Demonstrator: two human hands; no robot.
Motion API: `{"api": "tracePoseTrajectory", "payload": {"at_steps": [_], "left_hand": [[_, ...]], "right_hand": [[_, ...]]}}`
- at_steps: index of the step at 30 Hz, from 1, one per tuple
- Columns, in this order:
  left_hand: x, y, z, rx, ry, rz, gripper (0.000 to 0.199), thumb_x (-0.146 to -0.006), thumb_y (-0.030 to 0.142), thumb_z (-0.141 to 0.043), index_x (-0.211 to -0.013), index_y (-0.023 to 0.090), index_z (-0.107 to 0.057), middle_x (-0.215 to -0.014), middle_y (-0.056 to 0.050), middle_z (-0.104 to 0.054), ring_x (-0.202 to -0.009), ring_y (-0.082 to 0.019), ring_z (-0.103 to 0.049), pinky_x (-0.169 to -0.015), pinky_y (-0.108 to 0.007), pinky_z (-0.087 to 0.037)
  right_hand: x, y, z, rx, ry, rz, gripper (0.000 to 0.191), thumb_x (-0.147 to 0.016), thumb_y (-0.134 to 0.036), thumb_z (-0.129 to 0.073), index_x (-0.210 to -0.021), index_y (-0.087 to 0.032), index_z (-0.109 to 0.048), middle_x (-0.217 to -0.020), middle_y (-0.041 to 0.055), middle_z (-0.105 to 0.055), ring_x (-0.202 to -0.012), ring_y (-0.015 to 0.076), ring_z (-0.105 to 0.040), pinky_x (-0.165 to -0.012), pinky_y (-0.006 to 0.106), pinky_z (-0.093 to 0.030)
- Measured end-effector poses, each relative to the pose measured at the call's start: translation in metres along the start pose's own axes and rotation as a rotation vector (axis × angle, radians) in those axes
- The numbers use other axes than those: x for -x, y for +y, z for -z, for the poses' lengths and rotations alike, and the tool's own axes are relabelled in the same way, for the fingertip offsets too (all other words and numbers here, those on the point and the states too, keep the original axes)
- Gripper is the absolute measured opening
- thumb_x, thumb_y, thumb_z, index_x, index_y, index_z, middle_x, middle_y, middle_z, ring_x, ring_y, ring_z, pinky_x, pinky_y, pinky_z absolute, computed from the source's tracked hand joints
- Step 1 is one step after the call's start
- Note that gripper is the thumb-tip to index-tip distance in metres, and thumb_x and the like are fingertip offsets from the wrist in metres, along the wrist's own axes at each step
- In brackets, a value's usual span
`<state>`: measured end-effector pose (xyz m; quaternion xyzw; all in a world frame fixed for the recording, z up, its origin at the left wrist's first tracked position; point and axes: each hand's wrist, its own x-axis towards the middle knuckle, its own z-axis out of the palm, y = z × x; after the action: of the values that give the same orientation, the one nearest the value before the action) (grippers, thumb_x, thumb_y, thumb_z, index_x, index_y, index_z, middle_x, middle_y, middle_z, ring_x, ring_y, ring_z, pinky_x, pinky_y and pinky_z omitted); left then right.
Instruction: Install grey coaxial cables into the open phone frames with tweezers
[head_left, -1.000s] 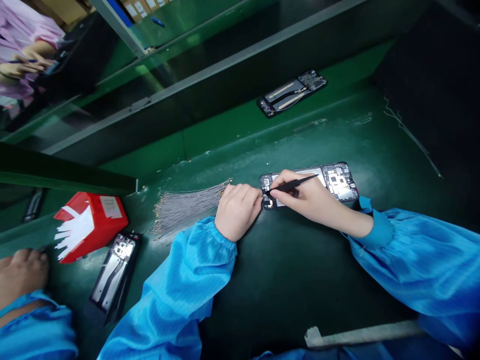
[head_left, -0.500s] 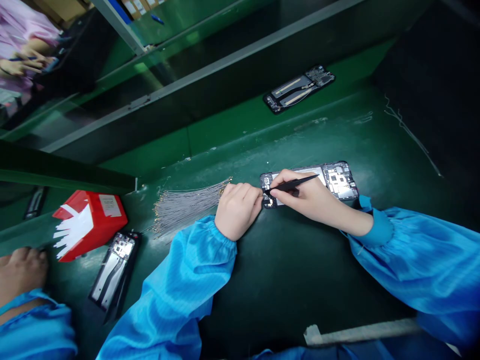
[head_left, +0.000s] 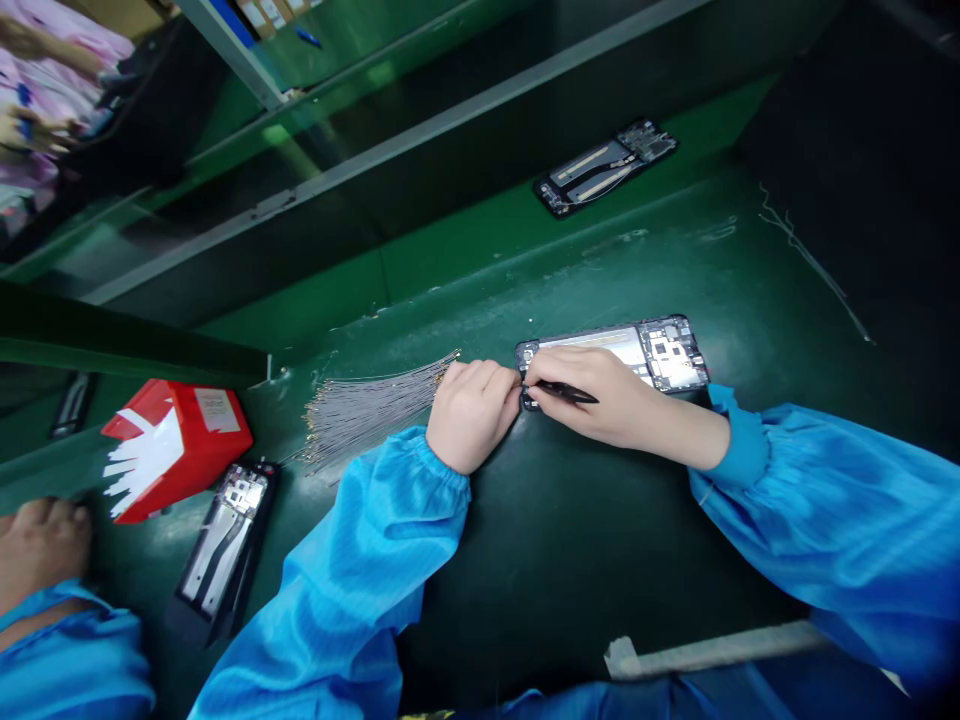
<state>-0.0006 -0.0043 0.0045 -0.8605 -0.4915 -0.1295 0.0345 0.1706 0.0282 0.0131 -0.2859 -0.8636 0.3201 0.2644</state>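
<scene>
Now | phone (head_left: pixel 654 350) under right hand (head_left: pixel 598 373) (pinching tool (head_left: pixel 574 393)) | beside left hand (head_left: pixel 472 415) (curled, contents unclear)

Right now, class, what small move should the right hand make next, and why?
Perhaps the right hand should gently nudge the dark tool at the opened phone's left end, with the left hand steady: the tool is pinched over that end, and the left fingertips are right beside it.
</scene>
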Motion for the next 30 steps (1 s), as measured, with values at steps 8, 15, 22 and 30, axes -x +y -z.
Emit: {"api": "tracePoseTrajectory", "payload": {"at_steps": [8,15,22,30], "left_hand": [[0.002,-0.017,0.021,0.039,-0.103,0.011,0.027,-0.085,0.035,-0.043,-0.071,0.017,-0.058,-0.079,-0.006,-0.055,-0.077,-0.019,-0.045,-0.067,-0.033,-0.033],[0.001,0.003,0.023,0.270,-0.269,-0.317,0.025,-0.084,0.019,-0.040,-0.100,0.020,-0.058,-0.086,-0.005,-0.056,-0.080,-0.017,-0.046,-0.070,-0.031,-0.035],[-0.002,0.018,0.018,-0.023,-0.116,-0.328,0.015,-0.087,0.020,-0.043,-0.080,0.016,-0.056,-0.071,-0.002,-0.054,-0.068,-0.014,-0.044,-0.063,-0.028,-0.032],[-0.025,0.035,0.008,-0.021,-0.078,-0.407,0.012,-0.087,0.019,-0.043,-0.082,0.018,-0.054,-0.072,0.000,-0.055,-0.066,-0.014,-0.044,-0.063,-0.028,-0.032]], "right_hand": [[0.034,0.005,0.048,0.041,0.314,-0.272,0.008,-0.081,-0.021,-0.048,-0.075,-0.019,-0.052,-0.071,0.0012,-0.055,-0.064,0.0117,-0.051,-0.058,0.024,-0.038],[0.094,0.032,0.072,0.386,0.411,-0.606,0.009,-0.080,-0.028,-0.051,-0.074,-0.021,-0.053,-0.058,0.0008,-0.054,-0.049,0.0123,-0.047,-0.049,0.028,-0.035],[0.077,0.021,0.057,0.102,0.270,-0.380,0.013,-0.082,-0.030,-0.049,-0.086,-0.022,-0.058,-0.082,0.0022,-0.061,-0.074,0.0158,-0.056,-0.065,0.029,-0.043],[0.079,0.022,0.057,-0.135,0.250,-0.430,0.020,-0.079,-0.031,-0.054,-0.096,-0.019,-0.059,-0.075,0.0010,-0.064,-0.066,0.0141,-0.060,-0.060,0.026,-0.046]]}}
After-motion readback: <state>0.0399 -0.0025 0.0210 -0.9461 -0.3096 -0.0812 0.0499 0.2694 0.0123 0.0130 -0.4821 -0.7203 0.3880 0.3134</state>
